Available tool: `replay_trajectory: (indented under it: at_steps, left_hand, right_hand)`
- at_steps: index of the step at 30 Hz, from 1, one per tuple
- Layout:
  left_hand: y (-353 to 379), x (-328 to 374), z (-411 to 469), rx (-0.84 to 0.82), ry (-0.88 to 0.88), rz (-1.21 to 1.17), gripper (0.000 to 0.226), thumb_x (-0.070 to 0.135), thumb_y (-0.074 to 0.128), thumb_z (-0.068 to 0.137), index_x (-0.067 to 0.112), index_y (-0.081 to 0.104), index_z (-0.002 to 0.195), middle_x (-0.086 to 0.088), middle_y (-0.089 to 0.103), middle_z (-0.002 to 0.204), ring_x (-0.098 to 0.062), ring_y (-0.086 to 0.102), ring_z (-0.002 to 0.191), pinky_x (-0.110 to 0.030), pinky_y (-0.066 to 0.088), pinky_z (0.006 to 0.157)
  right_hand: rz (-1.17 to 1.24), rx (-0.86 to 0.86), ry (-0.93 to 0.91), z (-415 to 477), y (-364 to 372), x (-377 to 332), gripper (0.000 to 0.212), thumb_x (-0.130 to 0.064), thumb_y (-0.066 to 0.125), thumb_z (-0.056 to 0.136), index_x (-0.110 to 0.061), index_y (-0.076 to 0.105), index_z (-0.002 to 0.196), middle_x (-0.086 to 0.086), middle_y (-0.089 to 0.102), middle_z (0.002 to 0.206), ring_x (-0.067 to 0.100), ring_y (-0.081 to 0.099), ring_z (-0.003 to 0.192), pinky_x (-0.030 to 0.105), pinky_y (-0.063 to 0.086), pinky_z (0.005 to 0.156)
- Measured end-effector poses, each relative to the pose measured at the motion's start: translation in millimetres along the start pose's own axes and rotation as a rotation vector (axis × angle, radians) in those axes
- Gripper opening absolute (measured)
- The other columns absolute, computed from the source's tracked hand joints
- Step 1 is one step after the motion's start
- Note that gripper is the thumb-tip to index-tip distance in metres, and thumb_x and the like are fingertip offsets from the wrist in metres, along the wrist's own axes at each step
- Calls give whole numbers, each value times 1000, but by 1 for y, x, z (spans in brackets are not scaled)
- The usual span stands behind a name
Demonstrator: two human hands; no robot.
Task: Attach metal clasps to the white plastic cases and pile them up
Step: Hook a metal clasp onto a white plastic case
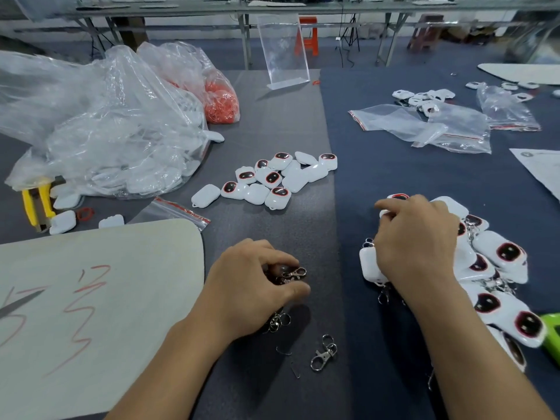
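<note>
Grey worktop [288, 122], benches [212, 9] behind. Upper left, a clear bag [106, 122] holds white cases [145, 177]. The left hand [251, 283] pinches a clasp [292, 274]; the right hand [415, 237] curls over the pile [500, 259], grip unclear.

Grey table [288, 116] with cases [272, 180], clasps [323, 354], bags [106, 125]

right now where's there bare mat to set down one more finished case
Widest bare patch: blue mat between the zip bags and the finished pile under the right hand. Also grey mat between the loose cases and the left hand gripping a clasp. Crowded: loose clasps near that hand, big bag at left.
</note>
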State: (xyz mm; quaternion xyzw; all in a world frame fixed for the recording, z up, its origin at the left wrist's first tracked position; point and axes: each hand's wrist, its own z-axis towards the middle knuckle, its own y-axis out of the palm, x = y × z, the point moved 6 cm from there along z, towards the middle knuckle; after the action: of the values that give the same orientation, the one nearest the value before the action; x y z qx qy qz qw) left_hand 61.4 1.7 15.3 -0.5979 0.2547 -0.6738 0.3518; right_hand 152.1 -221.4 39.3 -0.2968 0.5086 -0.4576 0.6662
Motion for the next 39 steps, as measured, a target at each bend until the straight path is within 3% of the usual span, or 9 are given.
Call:
replay_trajectory:
  at_steps: [6,13,17,21,24,29,31,36,39]
  left_hand:
    - [3,2,2,-17,21,-33,14,41,86,70,44,77,80,25,66,88,-2,60,91,-19,42,79]
    - [-10,-2,0,196,-52,-26,16,55,67,78,41,74,84,18,68,68,-4,61,66,-31,49,65]
    - [-26,-14,-3,388,-162,5,18,50,63,89,36,73,83,17,69,66,-10,63,66,-33,50,66]
    - [-32,-26,-3,500,-254,-233,20,36,62,96,31,65,77,25,70,68,-1,68,62,-26,51,68]
    - [-33,-28,-1,513,-255,-333,18,31,66,95,30,64,77,21,70,65,1,66,51,-17,49,61]
    - [-24,-28,5,364,-233,-223,18,22,81,79,32,69,71,24,69,66,4,65,64,-14,48,66]
    - [-22,-27,5,327,-220,-208,18,19,83,77,32,71,72,25,69,67,6,65,66,-8,45,65]
    - [-19,-20,4,280,-168,-244,21,15,85,74,33,74,71,24,70,66,3,66,64,-8,47,64]
    - [-17,-14,2,252,-118,-244,25,14,85,74,37,76,75,26,71,69,4,67,67,-10,50,66]
  right_hand:
    - [52,-23,-165,-17,14,-38,55,3,65,85,-17,65,136,14,42,157,33,31,148,42,17,121]
    - [259,-259,-408,-30,49,-98,66,0,61,83,-16,54,146,4,47,154,23,32,146,30,20,116]
    - [230,-411,-456,-8,76,-120,74,-3,55,89,-15,33,158,6,29,163,26,22,148,38,27,117]
    - [204,-456,-442,-3,92,-122,71,3,61,86,-10,42,153,6,44,151,27,40,137,32,34,110]
    - [327,-387,-353,-11,87,-111,52,6,57,87,-15,61,135,3,55,130,26,55,114,27,38,87]
    - [269,-349,-352,-33,73,-95,16,-25,62,97,-23,51,108,-4,49,109,21,48,101,36,38,80]
    - [265,-335,-352,-43,66,-88,18,-32,60,98,-25,44,100,-8,48,99,18,45,95,34,32,77]
    - [320,-266,-318,-53,45,-79,46,-5,64,87,-32,47,121,-12,53,96,12,49,90,28,31,73]
    - [447,-306,-295,-54,43,-79,55,6,62,84,-35,59,120,-18,50,96,-1,51,84,12,35,71]
